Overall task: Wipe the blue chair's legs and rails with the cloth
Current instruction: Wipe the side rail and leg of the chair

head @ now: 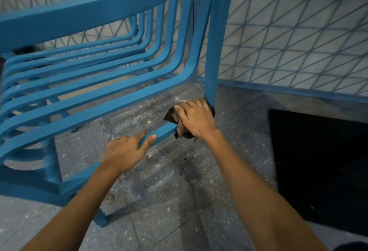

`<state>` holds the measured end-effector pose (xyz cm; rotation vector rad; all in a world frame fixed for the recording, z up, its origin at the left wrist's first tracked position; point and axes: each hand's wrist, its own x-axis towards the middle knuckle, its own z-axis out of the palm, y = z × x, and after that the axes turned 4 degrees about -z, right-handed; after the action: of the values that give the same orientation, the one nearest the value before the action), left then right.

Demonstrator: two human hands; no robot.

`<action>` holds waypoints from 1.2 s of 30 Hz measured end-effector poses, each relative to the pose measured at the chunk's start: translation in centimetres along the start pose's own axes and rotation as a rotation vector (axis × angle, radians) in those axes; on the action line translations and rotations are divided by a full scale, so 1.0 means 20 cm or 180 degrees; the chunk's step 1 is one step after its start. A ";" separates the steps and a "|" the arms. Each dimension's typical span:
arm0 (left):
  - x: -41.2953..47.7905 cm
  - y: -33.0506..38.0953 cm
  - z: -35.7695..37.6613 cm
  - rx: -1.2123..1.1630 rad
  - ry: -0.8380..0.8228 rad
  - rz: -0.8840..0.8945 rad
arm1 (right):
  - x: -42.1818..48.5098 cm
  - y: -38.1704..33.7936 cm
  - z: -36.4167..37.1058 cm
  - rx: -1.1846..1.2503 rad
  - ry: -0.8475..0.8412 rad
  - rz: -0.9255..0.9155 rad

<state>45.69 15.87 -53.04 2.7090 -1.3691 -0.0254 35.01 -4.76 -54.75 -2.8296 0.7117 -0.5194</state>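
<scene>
Blue chair (95, 95) is held by its lower rail (166, 131), round which the left hand (127, 151) is wrapped. Just beyond that grip, at the rail's end, a dark cloth (170, 115) is clutched in the right hand (196, 119) and pressed against the foot of the upright leg (211, 71).

The chair (79, 22) occupied the left and upper centre of the frame, on the floor (169, 191). Its upright leg (212, 51) ran down right of centre. A rail (163, 132) rose from the lower left toward the leg's foot. The left hand (123, 151) gripped that rail at centre. Just to its right, the right hand (196, 119) held the cloth (170, 115) against the leg's foot. A lattice panel (288, 32) stood behind, at upper right. A mat (318, 161) lay on the floor at right, apart from the leg.
</scene>
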 end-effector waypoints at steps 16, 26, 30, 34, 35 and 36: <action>0.02 0.00 0.01 -0.0069 0.0089 0.0033 | 0.06 -0.27 -0.05 0.4942 0.1720 0.3841; 0.01 -0.01 0.02 -0.0140 0.0134 0.0034 | -0.04 -0.33 -0.06 0.3464 0.1667 0.3325; 0.01 0.01 0.02 -0.0137 0.0142 0.0028 | -0.15 -0.48 -0.01 0.3090 0.1314 0.2529; 0.01 -0.01 0.03 -0.0125 0.0118 -0.0009 | -0.15 -0.45 -0.03 0.3051 0.1116 0.2516; 0.01 -0.01 0.03 -0.0119 0.0152 0.0037 | -0.12 -0.41 -0.05 0.3102 0.1118 0.2572; 0.01 -0.01 0.03 -0.0124 0.0173 0.0077 | -0.09 -0.36 -0.08 0.3073 0.1151 0.2623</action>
<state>45.86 15.85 -53.58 2.6408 -1.3716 0.0232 35.98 2.15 -51.99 -1.4140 1.1720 -0.8879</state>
